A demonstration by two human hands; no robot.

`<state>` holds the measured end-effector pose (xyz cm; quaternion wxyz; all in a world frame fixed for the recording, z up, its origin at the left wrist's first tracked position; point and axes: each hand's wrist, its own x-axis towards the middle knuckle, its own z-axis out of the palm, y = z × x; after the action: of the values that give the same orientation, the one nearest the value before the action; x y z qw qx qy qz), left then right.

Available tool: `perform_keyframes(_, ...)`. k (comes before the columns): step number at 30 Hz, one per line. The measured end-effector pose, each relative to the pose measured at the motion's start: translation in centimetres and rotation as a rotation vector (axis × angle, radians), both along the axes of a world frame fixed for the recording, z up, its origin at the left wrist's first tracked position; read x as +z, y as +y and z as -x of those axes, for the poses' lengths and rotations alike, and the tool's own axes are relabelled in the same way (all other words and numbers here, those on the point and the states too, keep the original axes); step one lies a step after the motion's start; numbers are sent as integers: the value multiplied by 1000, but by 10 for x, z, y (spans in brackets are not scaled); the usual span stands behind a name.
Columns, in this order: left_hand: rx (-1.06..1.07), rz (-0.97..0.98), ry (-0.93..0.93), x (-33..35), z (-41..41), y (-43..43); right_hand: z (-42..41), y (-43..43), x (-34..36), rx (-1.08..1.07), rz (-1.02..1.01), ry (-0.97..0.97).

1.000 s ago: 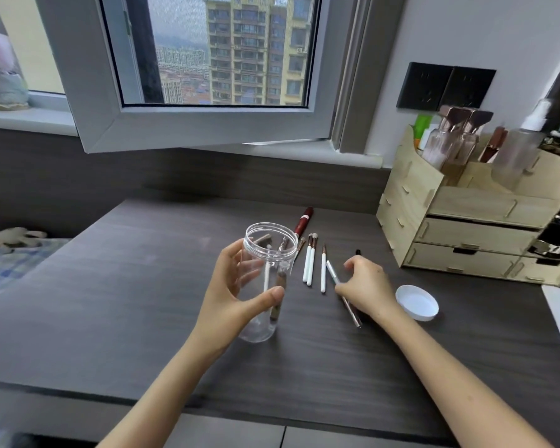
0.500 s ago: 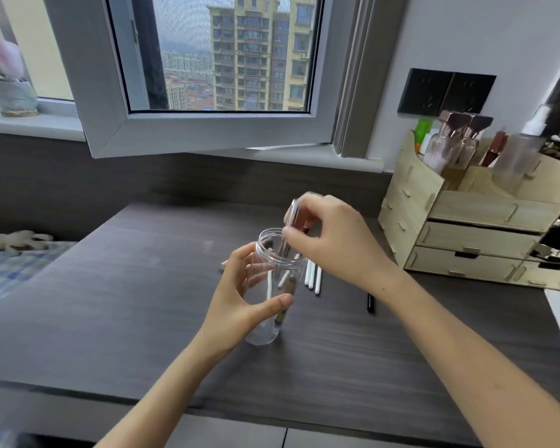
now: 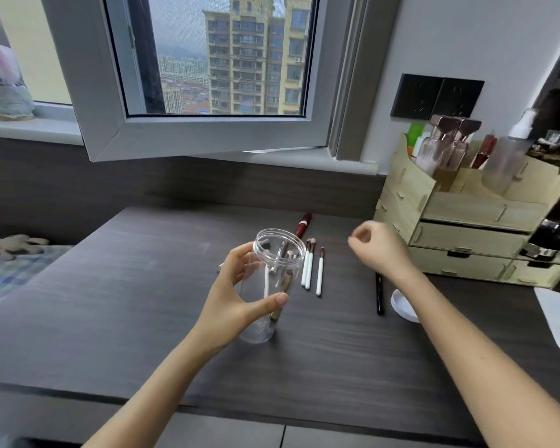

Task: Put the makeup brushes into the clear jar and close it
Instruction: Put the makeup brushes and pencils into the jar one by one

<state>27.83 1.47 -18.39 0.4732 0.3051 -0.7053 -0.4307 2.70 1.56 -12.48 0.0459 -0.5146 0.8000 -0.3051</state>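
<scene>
The left hand (image 3: 236,299) is wrapped around the clear jar (image 3: 274,286), thumb in front and fingers behind, holding it slightly tilted on the dark wood-grain desk (image 3: 126,286). The jar is a lidless cylinder of transparent plastic with a ribbed neck; several brushes stand inside it, a white handle and metallic ferrules among them, but their exact number cannot be told through the plastic. The right hand (image 3: 379,250) hangs in the air to the right of the jar with fingers loosely curled and holds nothing. Three white-handled brushes (image 3: 311,270) with brownish tips lie side by side on the desk just right of the jar, one red-handled brush (image 3: 304,225) lies behind it, and one slim black stick (image 3: 379,294) lies under the right wrist. A round white lid (image 3: 401,307) rests beside that stick, partly hidden by the forearm. No writing can be read anywhere.
</scene>
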Motion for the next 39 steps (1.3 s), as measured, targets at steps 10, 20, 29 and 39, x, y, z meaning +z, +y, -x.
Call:
perform_keyframes(10, -7, -21, -9, 2, -10, 0, 44, -16, -62, -244, -357, 223)
perform_keyframes(20, -22, -68, -11, -5, -19, -4, -40, 24, 56, 374, 732, -561)
perform_keyframes(29, -15, -18, -30, -1, -21, -4, -108, 30, 45, 609, 564, -33)
perform_keyframes(39, 46, 30, 15, 10, -32, -10, -101, 19, 37, 709, 418, -70)
